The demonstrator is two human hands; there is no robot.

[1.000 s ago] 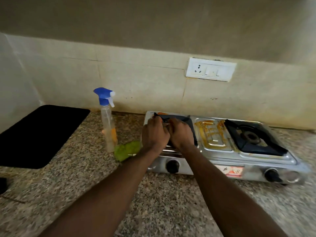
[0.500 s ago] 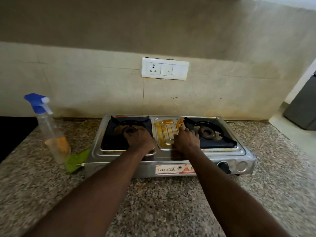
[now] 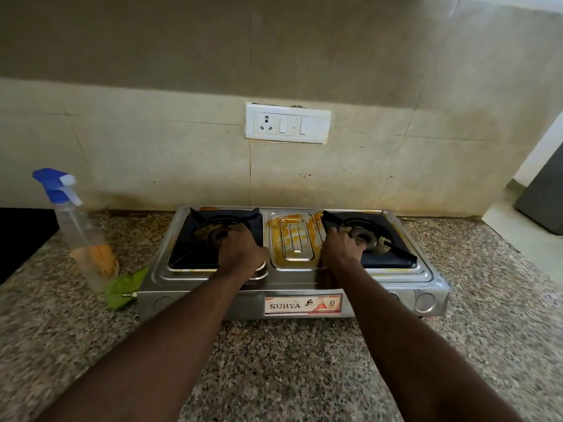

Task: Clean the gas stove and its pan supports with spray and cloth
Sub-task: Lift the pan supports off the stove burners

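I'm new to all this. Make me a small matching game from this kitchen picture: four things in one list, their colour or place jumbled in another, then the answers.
Things:
1. spray bottle
2. cloth
3. socket plate
4. middle panel of the stove

Descriptions:
a. white, on the wall above the stove
b. smeared with orange stains
c. blue-topped, standing left of the stove
d. green, lying at the stove's left front corner

Pairs: 1-c, 2-d, 3-a, 4-b
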